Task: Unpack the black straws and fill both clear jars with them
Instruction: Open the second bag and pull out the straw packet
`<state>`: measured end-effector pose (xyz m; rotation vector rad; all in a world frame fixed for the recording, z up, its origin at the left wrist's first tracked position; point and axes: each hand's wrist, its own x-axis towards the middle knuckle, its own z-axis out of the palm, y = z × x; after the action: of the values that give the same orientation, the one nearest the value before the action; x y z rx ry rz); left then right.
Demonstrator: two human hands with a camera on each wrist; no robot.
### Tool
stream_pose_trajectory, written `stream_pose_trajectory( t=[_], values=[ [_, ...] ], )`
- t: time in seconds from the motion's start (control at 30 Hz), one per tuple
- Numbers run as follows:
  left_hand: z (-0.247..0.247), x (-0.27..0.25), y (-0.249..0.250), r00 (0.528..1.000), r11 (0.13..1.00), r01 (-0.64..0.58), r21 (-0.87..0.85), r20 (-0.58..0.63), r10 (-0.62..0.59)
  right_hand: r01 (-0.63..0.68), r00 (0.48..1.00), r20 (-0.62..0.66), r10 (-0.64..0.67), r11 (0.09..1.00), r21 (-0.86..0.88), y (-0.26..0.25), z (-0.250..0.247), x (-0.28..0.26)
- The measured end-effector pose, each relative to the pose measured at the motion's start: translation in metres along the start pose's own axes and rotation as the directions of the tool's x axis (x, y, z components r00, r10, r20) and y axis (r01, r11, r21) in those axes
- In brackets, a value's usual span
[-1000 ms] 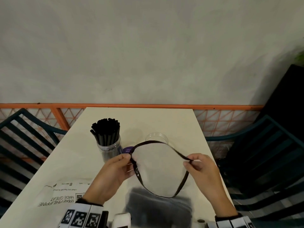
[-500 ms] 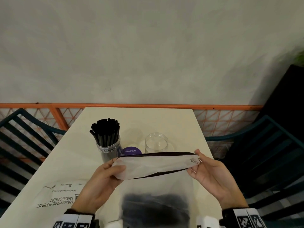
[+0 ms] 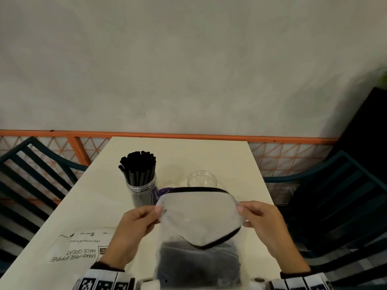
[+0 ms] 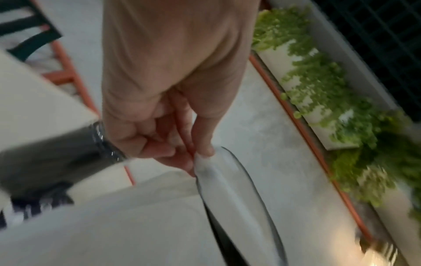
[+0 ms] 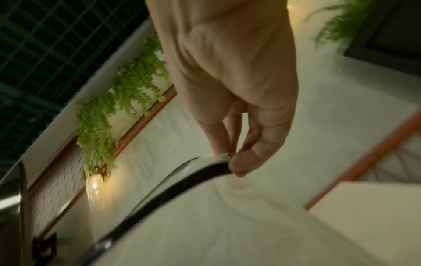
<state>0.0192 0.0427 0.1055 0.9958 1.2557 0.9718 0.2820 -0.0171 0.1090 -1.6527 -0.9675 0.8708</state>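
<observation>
I hold a frosted zip bag (image 3: pixel 199 222) with a black-edged mouth upright over the near edge of the table; dark straws (image 3: pixel 196 262) show through its lower part. My left hand (image 3: pixel 156 210) pinches the mouth's left corner (image 4: pixel 202 156). My right hand (image 3: pixel 240 210) pinches the right corner (image 5: pixel 227 160). The mouth gapes wide. Behind it on the left stands a clear jar (image 3: pixel 141 191) packed with upright black straws (image 3: pixel 138 168). An empty clear jar (image 3: pixel 202 178) stands behind the bag, partly hidden by it.
A purple lid (image 3: pixel 161 192) lies between the two jars. A printed white mailer (image 3: pixel 77 248) lies flat at the table's (image 3: pixel 209 151) near left. Dark slatted chairs (image 3: pixel 31 170) flank both sides, and an orange railing (image 3: pixel 188 136) runs behind the far edge.
The bag's mouth was round, then pulled flat and taut, and now gapes again with the near edge sagging down. Both hands stayed at the corners.
</observation>
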Motion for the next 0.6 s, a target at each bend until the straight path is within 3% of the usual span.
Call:
stream_pose_trajectory(
  t=[0.07,0.17,0.3,0.43,0.53,0.6],
  values=[
    [0.005,-0.002,0.002,0.992,0.977,0.095,-0.189,0.105,-0.076,-0.128,0.987,0.115,0.116,0.986,0.109,-0.001,0.005,-0.002],
    [0.005,-0.001,0.005,0.947,0.856,0.28,-0.434,0.272,-0.172,-0.291,0.94,0.26,0.222,0.918,0.268,0.001,0.007,-0.002],
    [-0.001,0.001,0.003,0.912,0.699,0.372,-0.611,0.381,-0.152,-0.503,0.857,0.41,0.312,0.678,0.535,-0.003,-0.006,0.003],
    [-0.007,0.006,0.004,0.95,0.656,0.3,-0.693,0.277,-0.142,-0.581,0.812,0.48,0.332,0.394,0.712,-0.007,-0.013,0.003],
    [-0.002,0.01,0.006,0.991,0.717,0.124,-0.686,0.052,-0.122,-0.568,0.821,0.484,0.303,0.345,0.747,-0.008,-0.006,0.001],
    [-0.001,0.01,0.009,0.996,0.739,0.087,-0.668,0.04,-0.08,-0.55,0.835,0.492,0.246,0.363,0.752,-0.01,-0.004,0.001]
  ],
)
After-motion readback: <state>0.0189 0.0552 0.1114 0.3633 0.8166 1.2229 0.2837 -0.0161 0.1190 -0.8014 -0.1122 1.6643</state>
